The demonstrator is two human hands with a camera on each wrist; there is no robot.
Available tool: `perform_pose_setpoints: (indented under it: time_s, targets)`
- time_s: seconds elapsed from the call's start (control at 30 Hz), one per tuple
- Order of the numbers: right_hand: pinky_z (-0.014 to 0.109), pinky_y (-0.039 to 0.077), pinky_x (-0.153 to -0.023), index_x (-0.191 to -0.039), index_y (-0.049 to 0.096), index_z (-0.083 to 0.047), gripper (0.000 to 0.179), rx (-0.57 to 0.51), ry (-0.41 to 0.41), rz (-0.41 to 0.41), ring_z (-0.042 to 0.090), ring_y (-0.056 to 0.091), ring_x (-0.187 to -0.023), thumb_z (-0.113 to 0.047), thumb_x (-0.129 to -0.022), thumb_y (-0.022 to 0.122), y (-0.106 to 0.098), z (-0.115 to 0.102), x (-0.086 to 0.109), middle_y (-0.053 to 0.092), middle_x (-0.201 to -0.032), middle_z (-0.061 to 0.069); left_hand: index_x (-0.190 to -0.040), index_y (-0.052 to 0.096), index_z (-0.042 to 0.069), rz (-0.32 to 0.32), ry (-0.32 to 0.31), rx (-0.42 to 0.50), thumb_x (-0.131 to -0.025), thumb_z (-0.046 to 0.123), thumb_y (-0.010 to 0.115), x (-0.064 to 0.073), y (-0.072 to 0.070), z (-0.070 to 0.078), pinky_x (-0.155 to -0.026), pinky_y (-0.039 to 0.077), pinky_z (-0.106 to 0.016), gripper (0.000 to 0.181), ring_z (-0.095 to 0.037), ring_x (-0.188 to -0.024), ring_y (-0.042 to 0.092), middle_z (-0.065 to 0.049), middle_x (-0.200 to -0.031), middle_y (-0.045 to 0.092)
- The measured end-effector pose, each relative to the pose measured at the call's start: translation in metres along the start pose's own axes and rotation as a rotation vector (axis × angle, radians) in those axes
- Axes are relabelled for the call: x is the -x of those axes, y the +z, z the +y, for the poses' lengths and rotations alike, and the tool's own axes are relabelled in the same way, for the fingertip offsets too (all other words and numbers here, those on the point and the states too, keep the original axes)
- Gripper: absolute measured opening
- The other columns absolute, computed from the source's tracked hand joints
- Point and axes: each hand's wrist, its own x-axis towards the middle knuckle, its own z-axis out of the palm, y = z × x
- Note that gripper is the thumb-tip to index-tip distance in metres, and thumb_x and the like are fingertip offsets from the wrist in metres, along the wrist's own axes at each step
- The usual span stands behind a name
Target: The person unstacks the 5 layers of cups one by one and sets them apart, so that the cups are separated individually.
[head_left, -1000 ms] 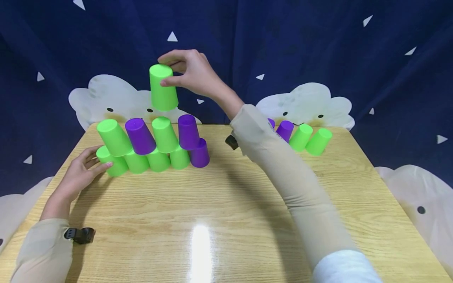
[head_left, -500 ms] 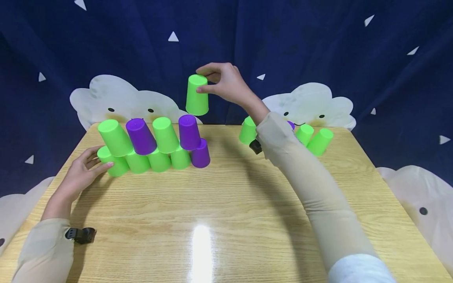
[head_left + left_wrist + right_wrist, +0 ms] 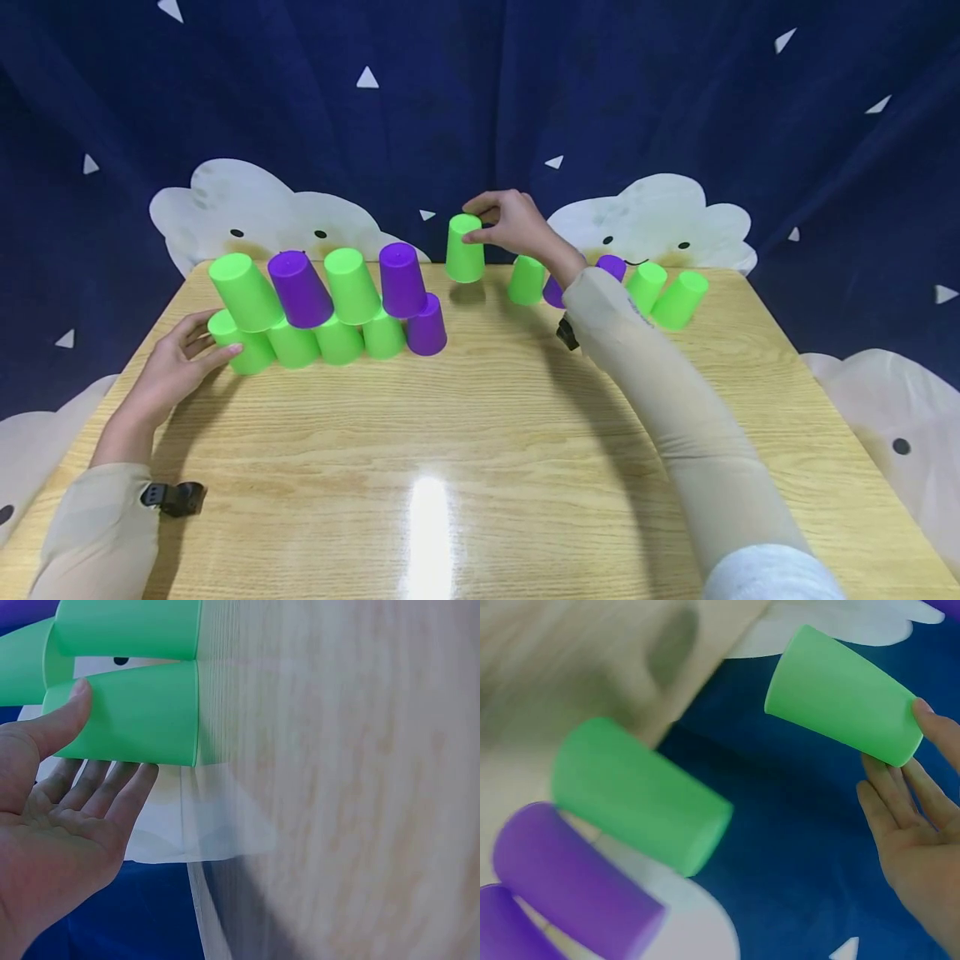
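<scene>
Upside-down cups stand in two tiers at the left: a bottom row of green cups with a purple cup at its right end, and green and purple cups above. My left hand holds the leftmost bottom green cup, thumb on its front and fingers along the far side. To the right of the stack, my right hand pinches another upside-down green cup near its base. That cup hangs just over the back of the table, its shadow beneath it; the right wrist view shows thumb and fingers on opposite sides.
At the back right stand more upside-down cups: a green one, purple ones partly behind my right forearm, and two more green ones. A dark blue curtain hangs behind the wooden table.
My right hand has carried the green cup from above the stack rightward and down toward the table. My left hand stays at the bottom-left cup, and the stack has not moved.
</scene>
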Motion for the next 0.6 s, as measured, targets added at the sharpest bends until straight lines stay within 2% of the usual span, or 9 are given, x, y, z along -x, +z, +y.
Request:
perform_pose_setpoints:
  time_s: [0.03,0.13,0.2,0.23,0.3,0.37,0.6]
  targets:
    - [0.031,0.051,-0.093,-0.123,0.065,0.003,0.047,0.012,0.008,-0.006,0.024,0.065,-0.11,-0.013,-0.082,0.082,0.001,0.005,0.001,0.066,-0.121,0.014,-0.156,0.019,0.005,0.0,-0.001,0.003,-0.099,0.029,0.06,0.0,0.0,0.0,-0.109,0.036,-0.03,0.074,-0.049,-0.136,0.032,-0.03,-0.15,0.029]
    - [0.033,0.05,-0.095,-0.122,0.066,0.004,0.047,0.06,0.039,-0.026,0.026,0.064,-0.11,-0.013,-0.081,0.082,0.004,0.017,0.003,0.065,-0.122,0.016,-0.155,0.019,0.004,0.001,-0.003,0.007,-0.099,0.029,0.06,-0.001,0.0,0.0,-0.111,0.032,-0.049,0.074,-0.049,-0.136,0.032,-0.03,-0.15,0.029]
    - [0.034,0.05,-0.095,-0.122,0.065,0.004,0.047,0.091,0.058,-0.041,0.028,0.064,-0.11,-0.013,-0.082,0.082,0.006,0.024,0.004,0.065,-0.122,0.017,-0.155,0.019,0.004,0.003,-0.003,0.0,-0.099,0.029,0.061,-0.001,0.001,-0.001,-0.111,0.033,-0.046,0.074,-0.049,-0.136,0.033,-0.029,-0.15,0.03]
    - [0.034,0.05,-0.095,-0.122,0.065,0.004,0.047,0.106,0.068,-0.051,0.029,0.064,-0.11,-0.012,-0.081,0.082,0.006,0.027,0.004,0.065,-0.122,0.018,-0.155,0.02,0.004,0.004,0.001,0.001,-0.099,0.029,0.061,-0.002,0.001,-0.001,-0.111,0.034,-0.04,0.074,-0.049,-0.135,0.033,-0.03,-0.15,0.03]
    - [0.034,0.05,-0.095,-0.123,0.065,0.004,0.048,0.149,0.077,-0.073,0.029,0.064,-0.111,-0.012,-0.082,0.082,0.008,0.032,0.005,0.065,-0.122,0.019,-0.155,0.02,0.004,0.006,0.005,-0.002,-0.099,0.029,0.061,-0.001,0.0,-0.002,-0.107,0.037,-0.026,0.074,-0.049,-0.136,0.033,-0.029,-0.149,0.031]
    - [0.035,0.05,-0.095,-0.123,0.064,0.005,0.048,0.191,0.072,-0.089,0.03,0.064,-0.111,-0.012,-0.082,0.081,0.009,0.036,0.005,0.064,-0.122,0.02,-0.155,0.021,0.005,0.009,0.007,-0.004,-0.099,0.028,0.062,-0.001,0.0,-0.002,-0.097,0.039,-0.011,0.073,-0.048,-0.136,0.033,-0.029,-0.149,0.032]
    - [0.036,0.05,-0.094,-0.121,0.065,0.007,0.047,0.284,0.036,-0.099,0.032,0.064,-0.109,-0.012,-0.081,0.081,0.012,0.044,0.005,0.066,-0.119,0.021,-0.155,0.02,0.005,0.006,-0.001,-0.006,-0.099,0.028,0.061,-0.001,0.0,-0.001,-0.098,0.039,-0.013,0.074,-0.048,-0.136,0.033,-0.027,-0.15,0.031]
